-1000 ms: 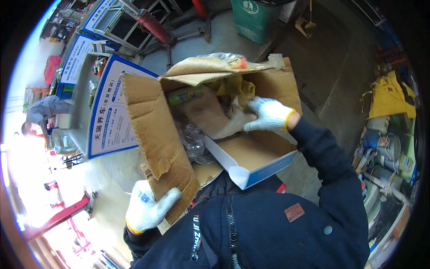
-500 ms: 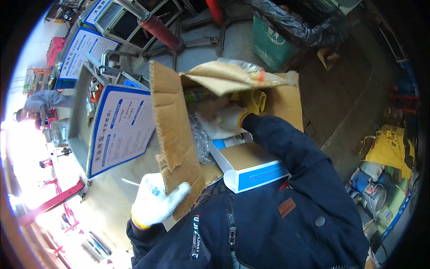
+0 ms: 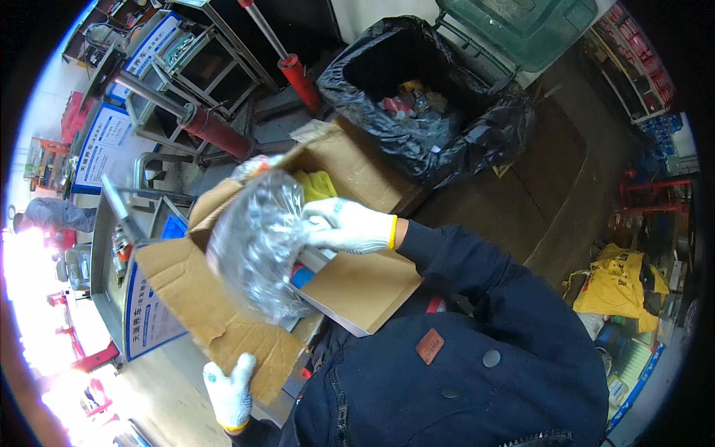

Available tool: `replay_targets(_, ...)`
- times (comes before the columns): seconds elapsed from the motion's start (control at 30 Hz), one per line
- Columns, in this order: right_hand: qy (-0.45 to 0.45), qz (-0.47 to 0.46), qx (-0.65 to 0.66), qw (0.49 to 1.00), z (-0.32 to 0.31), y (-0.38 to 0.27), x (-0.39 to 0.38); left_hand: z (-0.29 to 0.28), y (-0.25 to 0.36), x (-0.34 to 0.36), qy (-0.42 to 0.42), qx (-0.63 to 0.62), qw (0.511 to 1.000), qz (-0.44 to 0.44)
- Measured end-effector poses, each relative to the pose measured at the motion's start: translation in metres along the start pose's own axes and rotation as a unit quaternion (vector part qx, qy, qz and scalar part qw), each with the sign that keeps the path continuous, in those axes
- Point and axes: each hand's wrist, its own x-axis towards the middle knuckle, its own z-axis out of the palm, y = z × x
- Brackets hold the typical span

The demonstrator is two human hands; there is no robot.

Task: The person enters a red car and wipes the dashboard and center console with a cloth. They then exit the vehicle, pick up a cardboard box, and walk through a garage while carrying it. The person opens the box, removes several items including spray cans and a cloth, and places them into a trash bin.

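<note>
My right hand [image 3: 346, 223], in a white knit glove with a yellow cuff, pinches a crumpled clear plastic bag [image 3: 257, 242]. The bag hangs over an open cardboard box [image 3: 223, 328] and hides much of its inside. My left hand [image 3: 229, 391], gloved alike, grips the edge of the box's near-left flap, its thumb lying against the cardboard. Below my right hand, a smaller carton [image 3: 365, 290] with a plain brown face sticks out of the box toward my jacket. Something yellow [image 3: 316, 186] shows inside, beside the bag.
Beyond the box stands a bin lined with a black bag [image 3: 462, 160], with rubbish inside and its green lid [image 3: 521, 30] raised. Red jack stands [image 3: 216, 130] and metal carts are at the far left. A yellow bag [image 3: 622, 283] lies at right. A person [image 3: 56, 214] bends at far left.
My right hand has come up out of the box, drawing the clear plastic bag with it. The box has turned and tilted left, and the lined bin has come into fuller view.
</note>
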Motion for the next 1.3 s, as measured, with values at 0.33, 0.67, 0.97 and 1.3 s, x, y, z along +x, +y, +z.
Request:
replay_targets(0.33, 0.331, -0.178, -0.008, 0.927, -0.238, -0.112, -0.045, 0.017, 0.045, -0.007, 0.023, 0.050, 0.998, 0.038)
replay_targets(0.67, 0.649, -0.221, -0.221, 0.693, -0.341, -0.042, -0.032, 0.044, 0.070, -0.018, 0.062, 0.048, 0.993, -0.091)
replay_targets(0.97, 0.064, 0.214, -0.514, 0.828, -0.255, 0.053, 0.038, 0.040, 0.072, -0.032, 0.084, -0.025, 0.974, -0.207)
replay_targets(1.3, -0.529, 0.135, -0.323, 0.773, 0.062, 0.030, 0.150, 0.047, 0.087, -0.051, 0.092, -0.103, 0.965, -0.221)
